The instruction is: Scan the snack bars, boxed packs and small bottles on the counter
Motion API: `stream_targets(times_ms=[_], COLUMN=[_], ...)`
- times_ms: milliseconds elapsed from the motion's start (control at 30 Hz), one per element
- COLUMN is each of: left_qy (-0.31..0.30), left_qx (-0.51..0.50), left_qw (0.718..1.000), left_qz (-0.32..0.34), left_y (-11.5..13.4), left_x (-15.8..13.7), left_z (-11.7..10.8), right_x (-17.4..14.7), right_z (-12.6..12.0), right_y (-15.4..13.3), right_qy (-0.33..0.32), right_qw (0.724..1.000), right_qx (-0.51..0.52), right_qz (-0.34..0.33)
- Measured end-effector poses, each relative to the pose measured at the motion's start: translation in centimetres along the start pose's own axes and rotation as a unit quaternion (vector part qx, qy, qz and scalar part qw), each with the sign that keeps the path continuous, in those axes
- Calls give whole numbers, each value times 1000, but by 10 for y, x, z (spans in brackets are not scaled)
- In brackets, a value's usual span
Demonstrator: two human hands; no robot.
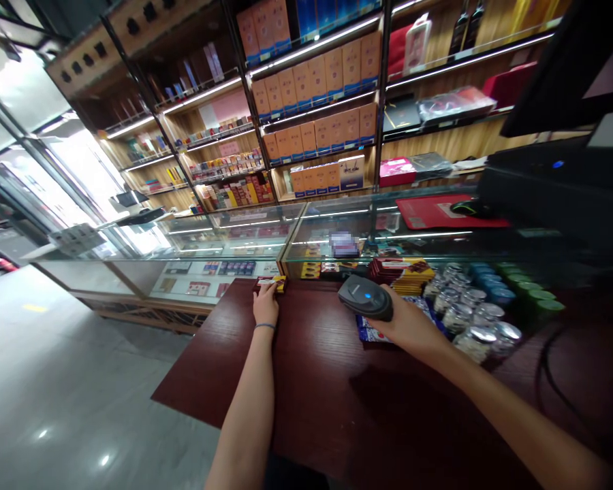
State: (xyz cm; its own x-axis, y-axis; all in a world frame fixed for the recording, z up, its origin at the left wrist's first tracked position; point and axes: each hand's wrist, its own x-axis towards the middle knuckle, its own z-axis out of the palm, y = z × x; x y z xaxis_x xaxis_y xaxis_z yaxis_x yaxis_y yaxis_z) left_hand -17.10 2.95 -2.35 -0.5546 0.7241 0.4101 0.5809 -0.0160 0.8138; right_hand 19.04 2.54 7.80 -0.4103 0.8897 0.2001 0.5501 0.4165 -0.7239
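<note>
My left hand (265, 306) is at the far edge of the dark wooden counter (306, 367), its fingers on a small yellow and red packet (274, 281). My right hand (401, 318) grips a dark handheld barcode scanner (365, 297) with a blue light on top. Its handle is hidden by the hand. Just beyond the scanner is a stack of similar yellow and red packets (403, 272). Blue and white packets (370, 332) lie under the right hand, partly covered by it.
Several jars with silver lids (475, 337) stand right of my right hand, beside green-lidded containers (536, 296). Behind the counter runs a glass display case (245, 228), bearing a red mat (444, 212) and a mouse (470, 207). A monitor (546, 75) overhangs at upper right.
</note>
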Motion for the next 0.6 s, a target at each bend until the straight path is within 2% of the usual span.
stream_targets(times_ms=[233,333,467,600], left_qy=[4,12,37,47], left_qx=[82,77,-53,-205], left_qw=[995,994,994,976], left_qz=[54,73,83,46], left_y=[-4,3,28,58], left_x=[2,2,-4,-13], left_z=[3,4,7,12], right_x=[-1,-1,2,4], right_z=[-4,-10,-23,-41], right_y=[-1,0,-1,-2], right_qy=[24,24,37,72], right_qw=[999,999,998,996], right_qx=[26,38,48,49], right_qz=[-14,-22,-27,-32])
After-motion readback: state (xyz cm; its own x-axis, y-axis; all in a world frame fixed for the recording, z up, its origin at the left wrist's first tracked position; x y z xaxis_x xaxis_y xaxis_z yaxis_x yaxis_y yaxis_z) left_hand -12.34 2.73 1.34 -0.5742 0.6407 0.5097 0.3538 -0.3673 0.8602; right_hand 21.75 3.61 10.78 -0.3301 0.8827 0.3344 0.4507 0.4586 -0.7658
